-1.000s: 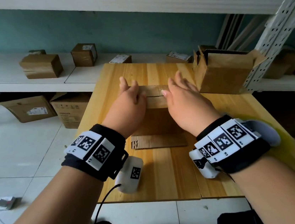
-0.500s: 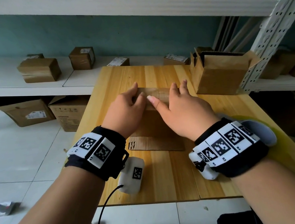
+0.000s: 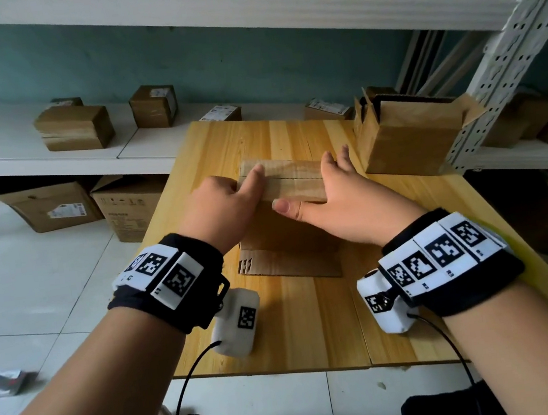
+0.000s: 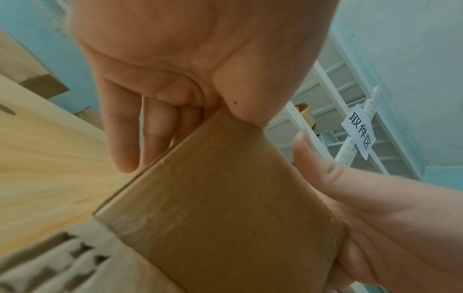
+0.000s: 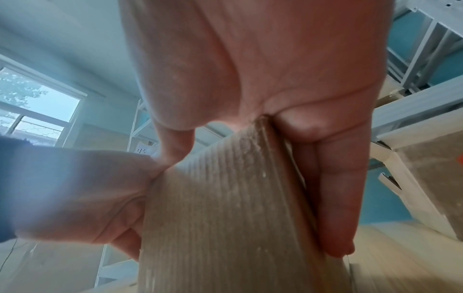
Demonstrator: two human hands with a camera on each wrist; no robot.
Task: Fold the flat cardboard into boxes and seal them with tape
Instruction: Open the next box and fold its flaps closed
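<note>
On the shelf at far left sit sealed boxes (image 3: 74,127). The left hand (image 3: 219,210) has its grip on the left end of the cardboard box (image 3: 284,180), thumb on the near face and fingers down the side. The half-folded box stands mid-bench (image 3: 314,323), flaps meeting on top. The right hand (image 3: 340,199) holds the right end the same way, thumb near, fingers apparently flat against the side. An open box (image 3: 406,142) stands further right.

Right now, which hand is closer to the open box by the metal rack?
Right. The right hand sits just beside the open box; the left hand is farther away, across the cardboard.
</note>
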